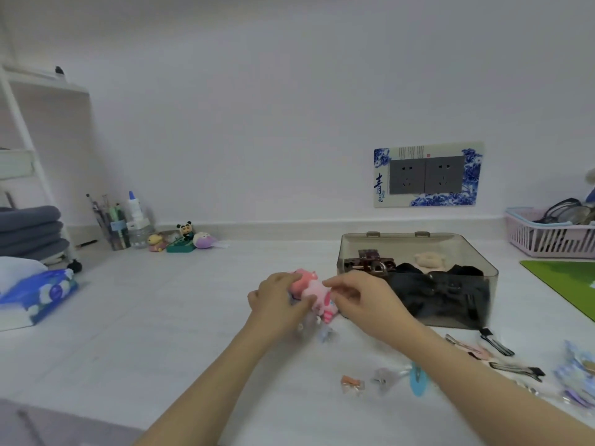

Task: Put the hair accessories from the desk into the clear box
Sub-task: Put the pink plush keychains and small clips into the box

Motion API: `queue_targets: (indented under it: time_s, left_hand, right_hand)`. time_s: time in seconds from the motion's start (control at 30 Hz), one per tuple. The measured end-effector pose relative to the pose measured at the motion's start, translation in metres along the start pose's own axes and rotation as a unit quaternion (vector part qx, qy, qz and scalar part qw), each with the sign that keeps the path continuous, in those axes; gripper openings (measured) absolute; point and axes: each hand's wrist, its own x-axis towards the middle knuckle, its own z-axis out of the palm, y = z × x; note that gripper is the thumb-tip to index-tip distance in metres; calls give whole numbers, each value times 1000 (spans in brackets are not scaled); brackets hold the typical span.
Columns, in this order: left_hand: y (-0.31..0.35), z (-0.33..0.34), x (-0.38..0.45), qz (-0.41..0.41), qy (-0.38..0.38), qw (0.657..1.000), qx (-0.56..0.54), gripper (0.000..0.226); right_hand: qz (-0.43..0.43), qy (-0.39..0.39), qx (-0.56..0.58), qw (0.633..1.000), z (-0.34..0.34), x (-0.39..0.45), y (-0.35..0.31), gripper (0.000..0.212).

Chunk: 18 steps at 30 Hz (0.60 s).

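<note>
A pink plush hair accessory point(314, 292) is held between both hands just above the white desk, left of the clear box point(354, 252). My left hand point(278, 299) grips its left side and my right hand point(360, 296) pinches its right side. The smoky clear box stands open and holds black bows, a dark red claw clip point(370, 262) and a beige scrunchie point(429, 259). Loose on the desk lie a small orange clip point(351, 383), a grey clip point(384, 378), a blue clip point(418, 379), black hair clips point(497, 344) and a small pale clip point(326, 333).
A pink basket point(547, 239) and a green mat point(566, 281) sit at the right. Small cartoon figures point(185, 239), a pen cup point(114, 230) and a bottle stand at the back left. A blue tissue pack point(38, 294) and folded grey towels point(29, 230) lie far left.
</note>
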Motion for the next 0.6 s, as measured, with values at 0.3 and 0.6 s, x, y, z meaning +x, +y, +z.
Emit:
queue_targets:
  time_s: [0.3,0.6]
  left_hand:
    - [0,-1,56,-45,-98,991,75,66]
    - [-9,7,80,-70,-135,988,20,54]
  right_hand:
    - [5,29,-10,1000,15,3,17,30]
    - [-3,42,-18,999,18,3,19,29]
